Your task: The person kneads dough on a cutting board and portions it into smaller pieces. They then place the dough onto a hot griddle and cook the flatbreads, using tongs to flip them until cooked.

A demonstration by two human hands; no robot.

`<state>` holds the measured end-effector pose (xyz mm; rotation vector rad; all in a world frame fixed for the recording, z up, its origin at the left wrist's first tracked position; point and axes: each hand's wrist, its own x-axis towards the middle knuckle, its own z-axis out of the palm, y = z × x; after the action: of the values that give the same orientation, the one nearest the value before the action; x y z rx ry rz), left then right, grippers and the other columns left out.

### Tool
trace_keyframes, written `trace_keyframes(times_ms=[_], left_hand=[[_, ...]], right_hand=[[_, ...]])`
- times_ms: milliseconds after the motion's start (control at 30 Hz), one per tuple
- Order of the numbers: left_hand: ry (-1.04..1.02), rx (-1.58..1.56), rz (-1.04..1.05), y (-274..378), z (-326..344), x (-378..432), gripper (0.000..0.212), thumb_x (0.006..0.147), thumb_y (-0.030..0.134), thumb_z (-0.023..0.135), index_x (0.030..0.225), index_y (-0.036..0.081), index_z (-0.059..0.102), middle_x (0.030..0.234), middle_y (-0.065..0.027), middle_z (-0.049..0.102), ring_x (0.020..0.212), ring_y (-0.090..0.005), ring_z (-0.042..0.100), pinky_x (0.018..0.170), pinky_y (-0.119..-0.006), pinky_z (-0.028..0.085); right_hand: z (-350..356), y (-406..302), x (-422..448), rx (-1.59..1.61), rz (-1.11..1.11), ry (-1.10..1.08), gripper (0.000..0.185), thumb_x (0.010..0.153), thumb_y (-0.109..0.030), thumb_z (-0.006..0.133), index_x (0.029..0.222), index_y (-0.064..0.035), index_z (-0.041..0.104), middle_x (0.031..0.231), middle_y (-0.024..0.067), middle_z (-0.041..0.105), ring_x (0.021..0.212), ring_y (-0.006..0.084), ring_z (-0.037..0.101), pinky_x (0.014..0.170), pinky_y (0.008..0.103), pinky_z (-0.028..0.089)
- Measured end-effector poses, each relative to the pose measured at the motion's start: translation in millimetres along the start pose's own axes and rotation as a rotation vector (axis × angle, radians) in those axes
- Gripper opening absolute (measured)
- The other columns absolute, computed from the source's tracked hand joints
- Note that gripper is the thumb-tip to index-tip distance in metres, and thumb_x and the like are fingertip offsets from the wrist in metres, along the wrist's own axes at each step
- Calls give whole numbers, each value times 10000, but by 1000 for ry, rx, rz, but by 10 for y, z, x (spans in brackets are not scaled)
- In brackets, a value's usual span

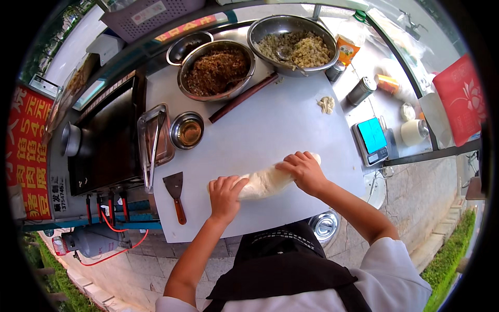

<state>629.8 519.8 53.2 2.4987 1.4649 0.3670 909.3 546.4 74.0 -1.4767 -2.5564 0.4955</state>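
A long roll of pale dough (263, 183) lies across the front of the white work board (249, 132). My left hand (226, 195) grips its left end, fingers curled over the far side. Near the right end, my right hand (303, 171) wraps over the dough, and a short stub shows beyond the fingers. To the left of my left hand lies a scraper with a wooden handle (179, 206). A small scrap of dough (326, 105) sits at the board's far right.
Bowls of brown filling (218, 70) and pale chopped filling (312, 50) stand behind a wooden rolling pin (243, 96). An oil bowl (187, 130), a tray with tongs (156, 144) and a black griddle (109, 136) are left. A digital scale (372, 140) stands right.
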Motion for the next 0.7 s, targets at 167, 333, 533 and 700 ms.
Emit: trace_keyframes(times_ms=[167,333,533,700], left_hand=[[180,71,-68,16,163,-315,354,738,30,563,1069,155,585,1078,-39,554,1036,-239,499,912,-400,317],[435,-230,-294,128,257,307,266,882,188,481,1117,96,565,1139,-62,553,1162,-272,466,1021,-447,259],[103,-137,-58,20,641,276,546,897,483,418,1255,76,487,1250,-90,530,1137,-274,487,1013,-464,291],[26,45,60,129,295,109,675,725,430,698,1299,161,466,1245,-77,524,1105,-275,491,983,-456,321]], right_hand=[[320,-111,-413,-216,-32,100,592,720,-230,716,1266,-190,490,1269,71,472,1204,257,422,1039,409,289],[389,-592,458,128,23,165,780,624,-369,778,1233,7,466,1289,162,459,1269,315,368,1081,451,240],[638,-426,380,-127,-134,-154,910,635,-439,758,1313,30,374,1355,166,412,1295,313,349,1077,459,246],[394,109,-107,-136,-82,-22,908,616,-425,779,1349,-111,346,1270,83,459,1185,272,433,984,443,337]])
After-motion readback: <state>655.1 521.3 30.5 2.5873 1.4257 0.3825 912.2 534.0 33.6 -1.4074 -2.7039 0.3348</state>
